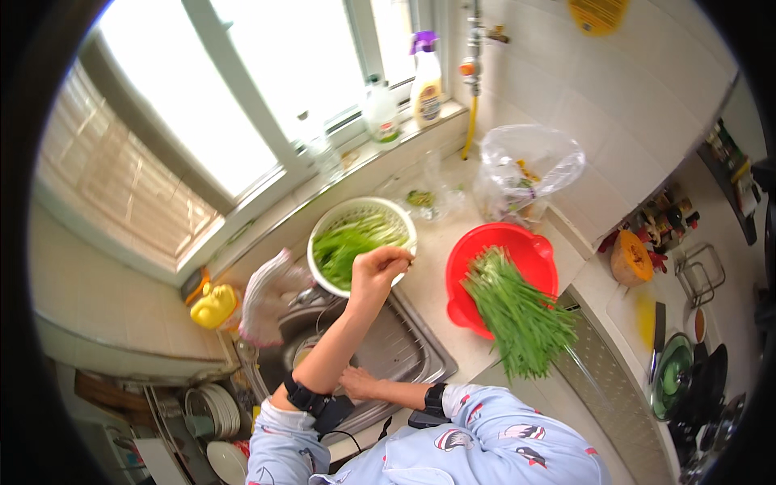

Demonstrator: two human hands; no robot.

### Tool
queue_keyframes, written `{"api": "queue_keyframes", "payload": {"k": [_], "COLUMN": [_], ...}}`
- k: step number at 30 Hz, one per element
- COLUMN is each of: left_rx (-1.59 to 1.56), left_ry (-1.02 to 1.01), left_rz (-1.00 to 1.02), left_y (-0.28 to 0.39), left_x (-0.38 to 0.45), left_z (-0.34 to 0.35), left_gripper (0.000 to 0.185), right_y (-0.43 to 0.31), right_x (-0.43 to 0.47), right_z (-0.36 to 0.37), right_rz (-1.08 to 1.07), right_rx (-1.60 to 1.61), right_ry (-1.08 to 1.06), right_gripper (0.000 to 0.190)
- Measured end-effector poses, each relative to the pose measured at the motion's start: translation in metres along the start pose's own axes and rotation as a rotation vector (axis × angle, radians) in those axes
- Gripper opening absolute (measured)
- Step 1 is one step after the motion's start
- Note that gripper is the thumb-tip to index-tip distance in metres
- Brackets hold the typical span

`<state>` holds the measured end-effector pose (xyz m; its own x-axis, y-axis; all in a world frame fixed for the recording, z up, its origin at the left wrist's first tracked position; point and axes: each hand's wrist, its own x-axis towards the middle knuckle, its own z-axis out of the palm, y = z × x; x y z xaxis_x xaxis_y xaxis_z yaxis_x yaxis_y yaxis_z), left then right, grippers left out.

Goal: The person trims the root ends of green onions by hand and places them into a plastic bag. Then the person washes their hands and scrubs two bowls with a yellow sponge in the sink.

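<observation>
My left hand (382, 270) is raised over the near right rim of a white plastic colander (318, 267), thumb and fingers pinched on what looks like a small dark scrap. Leafy greens (348, 242) with pale stems lie in the colander. My right hand (357, 383) is low over the near side of the stainless steel sink (394, 357), partly behind my left forearm; its fingertips and anything in them are hidden. To the right, a bundle of garlic chives (521, 309) lies across a red plastic basin (458, 260), leaves hanging over the rim.
An open clear plastic bag (527, 151) stands behind the basin. A white knit glove (267, 297) and a yellow bottle (215, 306) are left of the sink. Bottles, including a spray bottle (427, 85), line the windowsill. A cut pumpkin (632, 257) and a knife (658, 333) are far right.
</observation>
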<state>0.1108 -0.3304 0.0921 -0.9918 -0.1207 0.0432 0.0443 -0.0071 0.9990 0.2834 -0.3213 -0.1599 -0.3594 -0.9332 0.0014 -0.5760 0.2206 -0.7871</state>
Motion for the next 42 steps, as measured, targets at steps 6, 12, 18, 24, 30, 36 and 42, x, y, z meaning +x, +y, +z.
{"api": "queue_keyframes", "payload": {"k": [6,12,18,24,30,36,42], "left_rx": [0.202,0.821,0.554,0.115,-0.14,-0.138,-1.05], "left_ry": [-0.157,-0.096,-0.153,-0.145,0.175,0.805,1.036], "left_rz": [0.187,0.448,0.284,0.087,-0.346,-0.731,-0.467], "left_y": [0.012,-0.006,-0.032,-0.033,-0.097,-0.188,-0.255], "left_x": [0.154,0.247,0.266,0.176,-0.037,-0.254,-0.318], "left_z": [0.141,0.23,0.221,0.146,0.005,-0.128,-0.196], "left_gripper": [0.015,0.016,0.014,0.01,0.02,0.03,0.046], "right_y": [0.031,0.048,0.048,0.058,0.082,0.055,0.036], "right_x": [-0.009,-0.014,-0.02,-0.007,0.006,0.05,0.111], "right_z": [-0.051,-0.09,-0.109,-0.089,-0.065,-0.021,0.065], "right_rz": [0.12,0.127,0.063,0.049,0.081,0.349,0.431], "right_rx": [0.112,0.32,0.356,0.412,0.718,0.754,0.645], "right_ry": [-0.008,0.15,0.195,0.02,-0.242,-0.226,-0.149], "right_gripper": [0.026,0.035,0.042,0.038,0.038,0.031,0.047]}}
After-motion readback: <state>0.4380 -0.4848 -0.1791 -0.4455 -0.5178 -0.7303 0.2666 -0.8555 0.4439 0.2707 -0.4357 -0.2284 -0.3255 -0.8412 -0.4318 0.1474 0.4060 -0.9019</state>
